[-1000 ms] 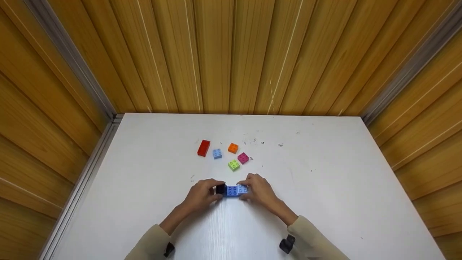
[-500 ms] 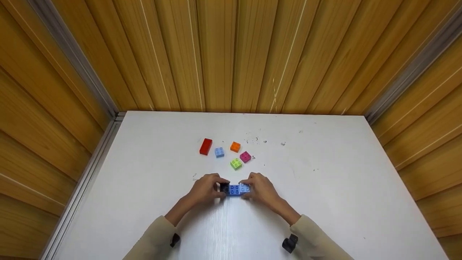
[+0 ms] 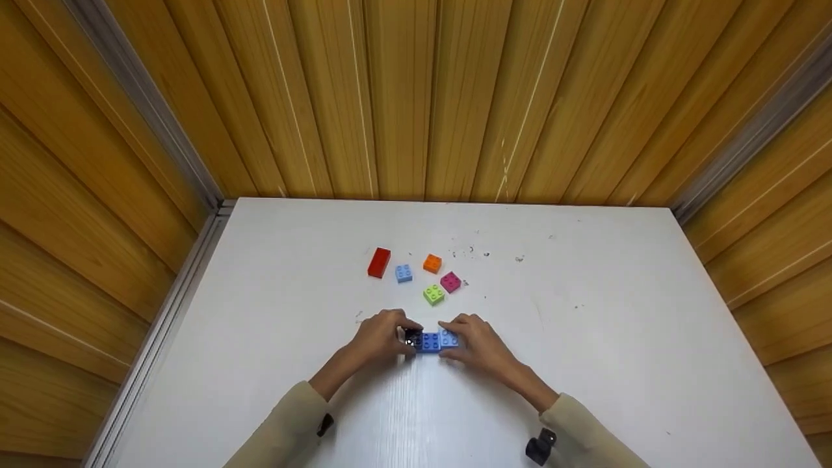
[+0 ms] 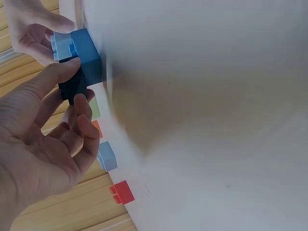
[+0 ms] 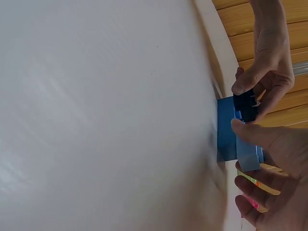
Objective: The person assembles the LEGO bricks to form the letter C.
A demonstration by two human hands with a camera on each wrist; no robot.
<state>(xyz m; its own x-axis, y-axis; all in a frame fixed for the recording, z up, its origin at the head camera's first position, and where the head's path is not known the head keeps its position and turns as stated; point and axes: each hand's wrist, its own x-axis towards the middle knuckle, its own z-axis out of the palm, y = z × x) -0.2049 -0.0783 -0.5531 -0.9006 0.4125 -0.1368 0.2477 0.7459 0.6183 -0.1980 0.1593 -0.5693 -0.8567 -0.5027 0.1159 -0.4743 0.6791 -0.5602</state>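
Observation:
On the white table, a blue brick [image 3: 430,342] lies between the two hands with its middle studs showing. A light blue brick [image 3: 448,338] sits on its right end and a black brick [image 3: 413,338] on its left end. The left hand [image 3: 377,335] pinches the black brick between thumb and fingers, as the left wrist view also shows. Around the light blue brick [image 5: 248,154] the right hand [image 3: 484,344] has its thumb on the near side and its fingers on the far side. Whether the black brick is fully seated cannot be told.
Beyond the hands lie loose bricks: red [image 3: 379,262], light blue [image 3: 403,273], orange [image 3: 432,263], magenta [image 3: 450,282] and lime green [image 3: 433,295]. Wood-patterned panels [image 3: 396,97] stand behind and beside the white table [image 3: 585,364].
The whole head view has shifted slightly. The left hand's fingers have changed position a little on the black brick, and more of its top shows. The right hand stays at the light blue brick.

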